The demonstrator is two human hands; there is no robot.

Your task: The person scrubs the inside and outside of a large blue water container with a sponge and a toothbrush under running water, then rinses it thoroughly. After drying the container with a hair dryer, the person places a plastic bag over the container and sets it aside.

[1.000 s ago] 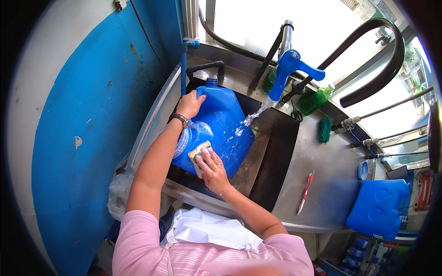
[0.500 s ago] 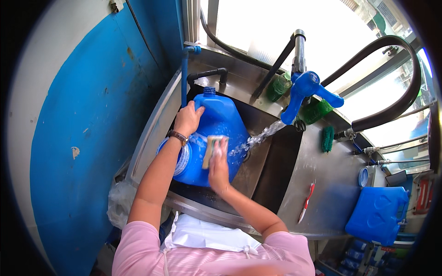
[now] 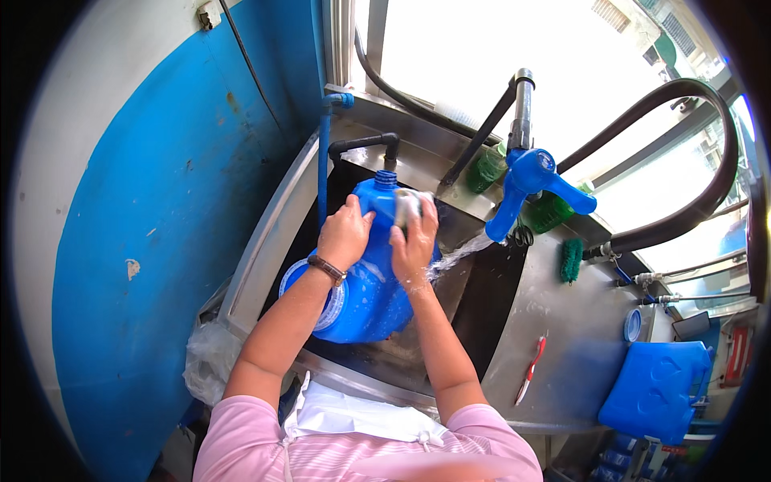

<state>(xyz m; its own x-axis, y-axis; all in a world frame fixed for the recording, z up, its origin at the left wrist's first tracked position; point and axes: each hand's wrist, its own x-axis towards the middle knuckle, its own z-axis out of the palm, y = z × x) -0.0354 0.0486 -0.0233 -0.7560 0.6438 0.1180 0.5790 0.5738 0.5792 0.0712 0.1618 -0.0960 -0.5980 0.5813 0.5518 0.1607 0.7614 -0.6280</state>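
Observation:
In the head view a blue plastic jug [image 3: 377, 297] with a threaded neck stands tilted inside the steel sink [image 3: 265, 225]. My left hand [image 3: 345, 233], wearing a wristwatch, grips the jug's upper part by its handle. My right hand [image 3: 414, 241] holds a soapy sponge [image 3: 407, 207] against the jug's upper right side, just beside the neck. A blue-handled tap [image 3: 530, 181] at the right pours a stream of water [image 3: 458, 257] down near the jug and my right hand.
Green bottles [image 3: 486, 169], black scissors [image 3: 522, 234], a green brush [image 3: 571, 261] and a red-white brush [image 3: 532, 369] lie around the steel drainboard [image 3: 554, 317]. Another blue jug [image 3: 650, 386] is at right. Black hoses [image 3: 735, 145], blue wall [image 3: 144, 201], plastic bag [image 3: 209, 353] surround the sink.
My right hand and sponge have moved up from the jug's lower part to beside its neck. My left hand keeps its grip. The scene has shifted slightly downward in the picture.

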